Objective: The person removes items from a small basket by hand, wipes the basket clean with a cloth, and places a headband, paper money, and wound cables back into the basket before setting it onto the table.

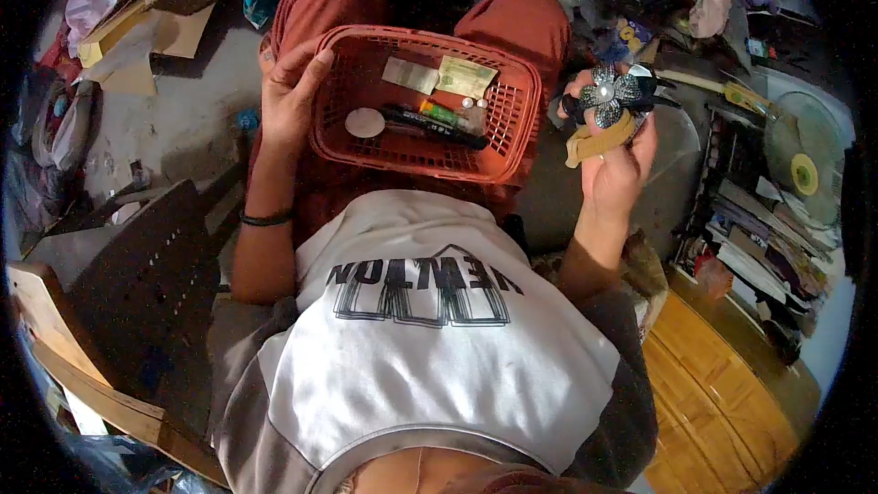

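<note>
My left hand (291, 96) is closed on the left rim of a red plastic basket (425, 165) with lattice sides, its thumb over the edge. Inside lie a pale paper slip (411, 75), a yellowish-green banknote (466, 78), a white round disc (365, 123), a black marker (439, 125), a small green and orange tube (443, 112) and two white beads (474, 102). To the right of the basket, my right hand (617, 160) is raised and closed around a bunch of hair accessories: a dark jeweled flower (607, 91) and a tan fabric band (599, 139).
The basket rests at my red-trousered knees (512, 23). A yellow wooden panel (713, 384) lies at lower right, near a fan (803, 169) and stacked papers (759, 247). Cardboard (178, 32) is at upper left; a dark perforated panel (137, 274) stands on the left.
</note>
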The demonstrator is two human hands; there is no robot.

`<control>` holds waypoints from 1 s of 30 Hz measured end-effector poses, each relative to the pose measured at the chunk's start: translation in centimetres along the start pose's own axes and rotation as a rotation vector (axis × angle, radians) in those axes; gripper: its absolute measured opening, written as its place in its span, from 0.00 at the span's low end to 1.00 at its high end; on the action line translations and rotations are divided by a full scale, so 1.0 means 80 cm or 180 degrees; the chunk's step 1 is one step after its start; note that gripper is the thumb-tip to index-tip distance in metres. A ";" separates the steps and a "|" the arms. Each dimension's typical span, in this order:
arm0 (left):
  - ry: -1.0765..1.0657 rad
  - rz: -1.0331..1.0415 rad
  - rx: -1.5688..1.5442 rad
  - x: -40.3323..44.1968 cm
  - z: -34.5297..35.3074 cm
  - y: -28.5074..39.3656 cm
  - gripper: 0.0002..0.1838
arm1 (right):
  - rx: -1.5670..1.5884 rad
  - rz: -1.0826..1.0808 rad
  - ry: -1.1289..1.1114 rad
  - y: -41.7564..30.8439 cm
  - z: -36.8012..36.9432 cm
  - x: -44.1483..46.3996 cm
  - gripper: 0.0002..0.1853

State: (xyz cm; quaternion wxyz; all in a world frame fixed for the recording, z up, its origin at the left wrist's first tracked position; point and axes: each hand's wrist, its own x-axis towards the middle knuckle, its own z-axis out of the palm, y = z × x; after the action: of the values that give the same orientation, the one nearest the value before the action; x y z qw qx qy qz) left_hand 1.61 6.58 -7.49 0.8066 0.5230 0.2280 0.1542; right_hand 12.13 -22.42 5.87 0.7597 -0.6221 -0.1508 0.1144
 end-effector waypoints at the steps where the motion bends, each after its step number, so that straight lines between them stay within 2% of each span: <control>1: 0.0001 0.0054 -0.0002 0.000 0.000 -0.003 0.12 | -0.0019 0.0042 0.0013 -0.003 0.003 -0.001 0.26; 6: 0.0006 0.0155 0.0266 0.000 0.003 -0.002 0.11 | -0.0066 0.0167 0.0147 -0.006 0.013 -0.012 0.26; 12: -0.0015 0.0136 0.0301 -0.001 0.007 0.004 0.11 | -0.0390 -0.0035 -0.0366 -0.009 0.016 -0.011 0.27; 15: -0.0054 0.0138 0.0120 0.001 0.006 0.000 0.11 | -0.0814 0.0275 -0.0192 0.000 0.006 -0.013 0.27; 16: -0.0032 0.0078 0.0101 0.002 0.003 -0.003 0.11 | -0.0638 0.0453 -0.0314 -0.007 0.022 -0.016 0.26; 20: -0.0015 0.0054 0.0123 -0.001 0.005 0.004 0.11 | -0.0839 -0.0024 -0.0832 0.000 0.042 -0.007 0.18; 23: -0.0044 0.0082 0.0154 -0.002 0.003 0.003 0.10 | -0.1241 0.0374 -0.0925 0.012 0.041 -0.017 0.18; 24: -0.0011 0.0125 0.0195 -0.002 0.005 0.004 0.10 | -0.2083 0.0207 -0.1032 0.021 0.040 -0.018 0.25; 28: 0.0075 0.0129 0.0205 -0.003 0.007 0.003 0.10 | -0.2976 -0.0092 -0.1251 0.037 0.079 -0.016 0.26; 30: 0.0044 0.0147 0.0175 -0.002 0.004 0.001 0.10 | -0.2976 0.0073 -0.1423 0.044 0.099 -0.012 0.26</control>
State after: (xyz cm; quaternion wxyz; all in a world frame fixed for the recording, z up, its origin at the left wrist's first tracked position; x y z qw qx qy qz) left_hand 1.61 6.31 -7.27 0.7866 0.5491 0.2256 0.1701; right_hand 8.31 -14.85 3.73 0.3485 -0.8571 -0.3375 0.1732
